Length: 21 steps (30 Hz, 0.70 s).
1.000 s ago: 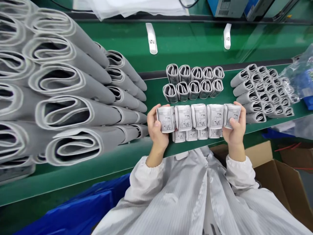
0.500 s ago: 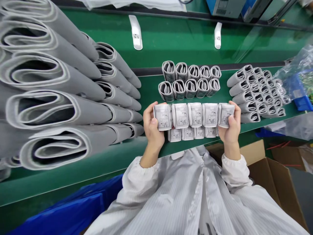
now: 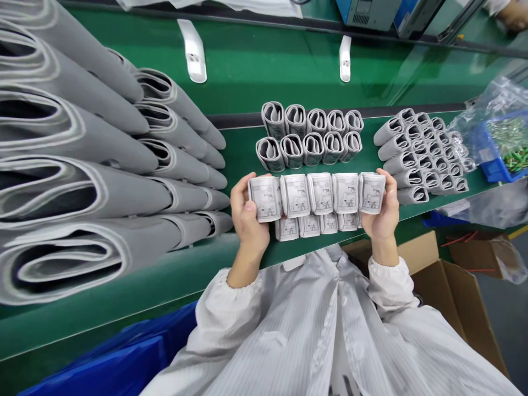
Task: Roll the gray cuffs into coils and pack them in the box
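Note:
A row of several rolled grey cuffs with printed white labels [image 3: 317, 193] is clamped between my two hands just above the green bench [image 3: 247, 148]. My left hand [image 3: 246, 215] grips the row's left end, thumb on the label. My right hand [image 3: 381, 212] presses the right end, fingers curled round the last roll. A second row of labelled rolls [image 3: 317, 225] lies under the held row, near the bench's front edge. Beyond the held row stand two rows of rolled cuffs on end [image 3: 309, 137].
A tall stack of large grey rolled cuffs [image 3: 82, 165] fills the left. Another block of small rolls [image 3: 421, 159] lies right, beside a plastic bag over a blue bin [image 3: 501, 143]. An open cardboard box [image 3: 457, 297] and blue plastic [image 3: 115, 363] sit below the bench.
My view has swung to the right, so everything has slid left in the picture. Both hands keep the same grip on the row of rolls.

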Tool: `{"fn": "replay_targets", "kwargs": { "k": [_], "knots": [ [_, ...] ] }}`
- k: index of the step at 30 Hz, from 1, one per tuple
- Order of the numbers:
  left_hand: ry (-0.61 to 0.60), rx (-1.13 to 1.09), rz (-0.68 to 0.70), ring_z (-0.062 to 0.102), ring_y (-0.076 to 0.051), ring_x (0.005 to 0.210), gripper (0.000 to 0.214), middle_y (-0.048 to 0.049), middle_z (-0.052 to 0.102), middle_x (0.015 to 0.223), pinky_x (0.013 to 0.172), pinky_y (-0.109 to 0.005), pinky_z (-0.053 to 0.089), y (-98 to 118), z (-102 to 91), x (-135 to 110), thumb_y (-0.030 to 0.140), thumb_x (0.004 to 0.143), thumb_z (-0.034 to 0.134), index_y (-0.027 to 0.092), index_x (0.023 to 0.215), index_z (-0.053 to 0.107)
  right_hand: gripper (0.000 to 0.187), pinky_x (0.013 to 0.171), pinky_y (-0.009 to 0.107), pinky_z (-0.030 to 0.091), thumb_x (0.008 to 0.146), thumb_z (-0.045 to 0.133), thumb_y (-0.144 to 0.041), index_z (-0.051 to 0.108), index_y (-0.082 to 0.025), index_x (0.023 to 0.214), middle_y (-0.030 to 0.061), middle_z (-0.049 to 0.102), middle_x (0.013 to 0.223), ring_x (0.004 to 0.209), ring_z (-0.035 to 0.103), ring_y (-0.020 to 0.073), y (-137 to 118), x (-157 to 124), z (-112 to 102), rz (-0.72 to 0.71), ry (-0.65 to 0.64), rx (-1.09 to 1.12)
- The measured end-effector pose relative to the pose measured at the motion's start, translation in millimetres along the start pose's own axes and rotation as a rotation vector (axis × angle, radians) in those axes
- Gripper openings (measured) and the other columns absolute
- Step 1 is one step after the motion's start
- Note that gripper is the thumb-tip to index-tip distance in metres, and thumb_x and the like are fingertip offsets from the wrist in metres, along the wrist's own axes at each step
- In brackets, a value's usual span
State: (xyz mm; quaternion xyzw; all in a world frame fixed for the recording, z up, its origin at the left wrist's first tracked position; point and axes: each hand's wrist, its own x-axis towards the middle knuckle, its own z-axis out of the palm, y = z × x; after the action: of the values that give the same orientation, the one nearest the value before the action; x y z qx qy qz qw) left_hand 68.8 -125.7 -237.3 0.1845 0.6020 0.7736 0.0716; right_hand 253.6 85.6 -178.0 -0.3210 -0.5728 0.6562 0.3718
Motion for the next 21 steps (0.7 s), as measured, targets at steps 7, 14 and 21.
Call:
{"fn": "replay_targets", "kwargs": {
  "k": [7,14,21],
  "knots": [
    [-0.022,0.061,0.063,0.078,-0.032,0.127,0.065,-0.0121,0.078,0.139,0.111,-0.049,0.064,-5,-2.1,4,0.077,0.106,0.056,0.029,0.149,0.064,0.080,0.088,0.049,0.067,0.083,0.081,-0.083,0.058,-0.036,0.143,0.0079,0.069,0.118,0.104,0.074,0.0321,0,2,-4,-0.050,-0.063,-0.047],
    [-0.197,0.205,0.327,0.065,-0.038,0.151,0.066,-0.0149,0.065,0.156,0.125,-0.059,0.056,10,3.3,37,0.065,0.095,0.084,0.030,0.145,0.058,0.066,0.110,0.049,0.064,0.078,0.100,-0.046,0.059,-0.035,0.129,0.0051,0.066,0.126,0.123,0.072,0.0303,-11,49,-14,-0.295,-0.148,-0.195],
    [-0.183,0.531,0.410,0.072,-0.032,0.132,0.024,-0.0111,0.075,0.136,0.117,-0.055,0.058,25,-16.5,16,0.032,0.102,0.074,0.025,0.125,0.073,0.063,0.125,0.051,0.054,0.080,0.095,-0.034,0.063,-0.030,0.135,0.0080,0.071,0.143,0.141,0.067,0.0296,11,56,-38,-0.255,-0.144,-0.342]
  ]
}}
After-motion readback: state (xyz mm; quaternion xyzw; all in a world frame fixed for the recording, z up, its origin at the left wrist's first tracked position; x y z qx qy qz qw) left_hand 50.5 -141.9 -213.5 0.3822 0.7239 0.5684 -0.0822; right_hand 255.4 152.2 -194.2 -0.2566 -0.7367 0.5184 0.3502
